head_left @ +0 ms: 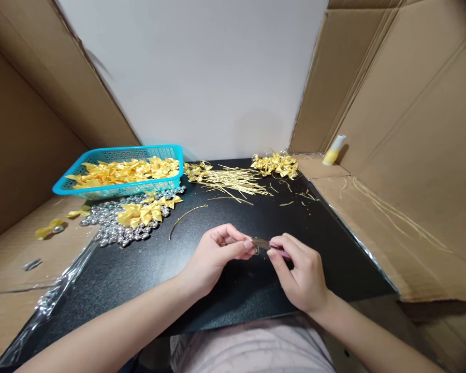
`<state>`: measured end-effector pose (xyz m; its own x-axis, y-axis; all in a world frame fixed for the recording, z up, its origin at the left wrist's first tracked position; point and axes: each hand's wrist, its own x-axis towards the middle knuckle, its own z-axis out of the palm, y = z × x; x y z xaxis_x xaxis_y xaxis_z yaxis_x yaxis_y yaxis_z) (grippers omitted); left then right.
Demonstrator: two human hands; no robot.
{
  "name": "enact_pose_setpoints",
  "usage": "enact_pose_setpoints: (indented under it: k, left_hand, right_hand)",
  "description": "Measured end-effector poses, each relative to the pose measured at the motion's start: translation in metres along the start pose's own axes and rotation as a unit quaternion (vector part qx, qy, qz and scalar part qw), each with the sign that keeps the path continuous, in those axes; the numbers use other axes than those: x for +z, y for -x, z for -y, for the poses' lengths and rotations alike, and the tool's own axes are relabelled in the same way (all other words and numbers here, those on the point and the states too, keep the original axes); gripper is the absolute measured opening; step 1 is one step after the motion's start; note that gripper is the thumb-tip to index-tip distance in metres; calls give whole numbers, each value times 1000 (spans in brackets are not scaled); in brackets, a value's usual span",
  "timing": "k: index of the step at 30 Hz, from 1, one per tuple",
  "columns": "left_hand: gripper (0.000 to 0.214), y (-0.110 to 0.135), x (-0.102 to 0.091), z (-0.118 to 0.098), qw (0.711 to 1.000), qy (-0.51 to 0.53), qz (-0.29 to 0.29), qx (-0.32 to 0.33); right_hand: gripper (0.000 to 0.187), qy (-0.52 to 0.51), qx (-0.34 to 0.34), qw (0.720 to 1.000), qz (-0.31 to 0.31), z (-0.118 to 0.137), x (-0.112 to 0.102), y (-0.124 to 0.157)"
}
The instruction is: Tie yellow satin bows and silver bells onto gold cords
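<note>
My left hand (213,256) is closed in a pinch above the black tabletop (233,311), thumb against fingertips. Thin gold wire (257,250) curls out just beyond those fingertips; the rest of what they hold is hidden. A small pink-handled tool with a flat metal blade (261,243) is gripped in my right hand (305,267), its metal end meeting the left fingertips. I cannot make out whether it is scissors or a knife. A single bent gold tie (184,217) lies on the tabletop left of my hands.
At the back left, a blue basket (118,190) holds yellow ribbon bows (128,171). Silver beads (116,228) spread before it, with bows on top. Gold ties (236,178) and finished-looking bows (277,165) lie farther back. A white-and-yellow spool (334,150) stands right; cardboard walls (419,129) enclose the sides.
</note>
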<state>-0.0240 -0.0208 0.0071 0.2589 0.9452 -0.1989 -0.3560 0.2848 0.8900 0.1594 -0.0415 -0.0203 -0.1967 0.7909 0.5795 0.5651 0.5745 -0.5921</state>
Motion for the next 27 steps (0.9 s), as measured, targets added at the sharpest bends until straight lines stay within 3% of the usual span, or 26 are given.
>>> enact_pose_setpoints:
  k: [8, 13, 17, 21, 27]
  left_hand:
    - [27, -1, 1, -1, 1000, 2, -6, -10]
    - [29, -1, 1, -2, 1000, -1, -21, -19]
    - [29, -1, -1, 0, 1000, -11, -9, -16]
    - [25, 0, -2, 1, 999, -45, 16, 18]
    - [24, 3, -1, -3, 994, -86, 14, 63]
  right_hand:
    - [13, 7, -2, 1000, -15, 2, -1, 1]
    - [14, -93, 68, 993, -8, -1, -8, -4]
    - [22, -160, 112, 980, 40, 4, -10, -16]
    - [13, -204, 97, 969, 95, 8, -5, -30]
    - [11, -232, 78, 966, 83, 6, 1, -31]
